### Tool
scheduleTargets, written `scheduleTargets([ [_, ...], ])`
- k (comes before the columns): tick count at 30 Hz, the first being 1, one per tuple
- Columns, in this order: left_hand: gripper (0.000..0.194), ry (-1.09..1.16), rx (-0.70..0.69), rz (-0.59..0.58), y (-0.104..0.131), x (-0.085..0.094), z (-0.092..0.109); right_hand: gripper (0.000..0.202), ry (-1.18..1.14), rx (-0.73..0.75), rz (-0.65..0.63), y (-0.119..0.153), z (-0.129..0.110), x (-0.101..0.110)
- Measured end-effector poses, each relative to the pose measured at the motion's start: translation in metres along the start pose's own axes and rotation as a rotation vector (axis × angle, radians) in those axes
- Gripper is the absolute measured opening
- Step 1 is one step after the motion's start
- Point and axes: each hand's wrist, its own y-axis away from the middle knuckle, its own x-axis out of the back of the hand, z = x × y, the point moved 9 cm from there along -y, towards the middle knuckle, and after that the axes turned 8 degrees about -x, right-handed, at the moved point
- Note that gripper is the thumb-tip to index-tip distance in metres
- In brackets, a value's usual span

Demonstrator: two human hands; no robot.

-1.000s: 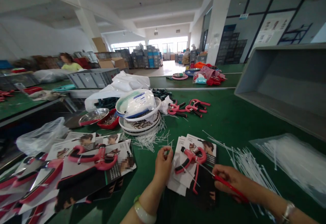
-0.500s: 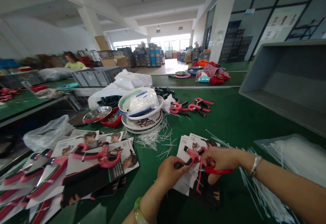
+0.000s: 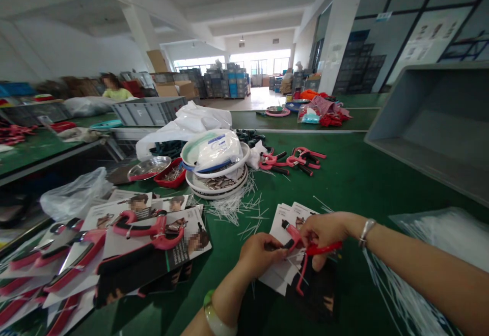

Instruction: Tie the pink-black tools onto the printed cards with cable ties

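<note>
A pink and black hand grip strengthener (image 3: pixel 293 234) with a metal spring lies on printed cards (image 3: pixel 275 275) in front of me. My left hand (image 3: pixel 260 255) is closed, its thumb and fingers pinching the black padded handle on the left side. My right hand (image 3: pixel 324 234) is closed around red-handled scissors (image 3: pixel 324 248), held against the grip strengthener's middle. Thin white cable ties (image 3: pixel 295 266) stick out between my hands. The scissors' blade tips are hard to make out, and my right fingers hide part of the grip strengthener.
Carded grip strengtheners (image 3: pixel 147 239) are piled at left. Stacked bowls (image 3: pixel 216 165) of metal springs stand mid-table, with loose cable ties (image 3: pixel 233 206) before them. Loose pink grips (image 3: pixel 292 160) lie beyond. A grey crate (image 3: pixel 431 122) and bagged cable ties (image 3: pixel 451 239) sit right. Another person (image 3: pixel 114 91) is far left.
My right hand has shifted slightly up and left, and the scissors have turned with it. My left hand keeps its pinch. The whole view has shifted slightly.
</note>
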Motion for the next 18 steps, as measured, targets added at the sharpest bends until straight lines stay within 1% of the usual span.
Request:
scheduleTargets([
  [4,0.036,-0.057,-0.058,0.021,0.000,0.003,0.004,0.050,0.057,-0.018,-0.052,-0.007,0.002,-0.001],
  [7,0.038,-0.057,-0.075,0.022,0.000,0.003,0.003,0.051,0.047,-0.031,-0.080,-0.012,0.005,-0.001],
  [14,0.039,-0.033,-0.073,-0.005,-0.002,0.001,0.002,0.049,-0.048,0.010,-0.061,-0.019,0.007,0.000],
  [16,0.040,-0.023,-0.070,-0.026,-0.002,0.000,0.002,0.047,-0.046,0.019,-0.050,-0.018,0.006,-0.002],
  [18,0.041,-0.018,-0.079,-0.033,-0.002,0.000,0.002,0.045,-0.035,0.042,-0.013,-0.013,0.003,-0.004],
])
